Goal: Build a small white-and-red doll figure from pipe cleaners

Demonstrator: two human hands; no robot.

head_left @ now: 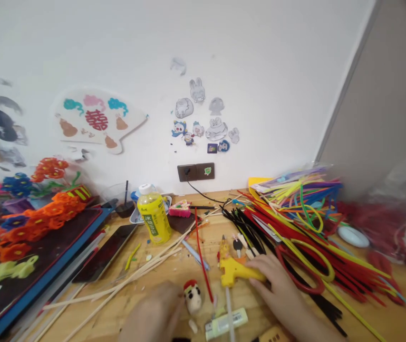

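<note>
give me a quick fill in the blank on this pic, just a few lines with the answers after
The right hand rests on a yellow ____.
The left hand is nearest a small figure with a ____ cap.
The bottle of yellow liquid has a ____ cap.

Missing words: glue gun; red; white

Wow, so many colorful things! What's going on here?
A person is at a wooden table using their bare hands. Their right hand is on a yellow glue gun. Their blurry left hand is next to a small figure with a red cap. Piles of pipe cleaners and long wooden sticks lie nearby.
</note>
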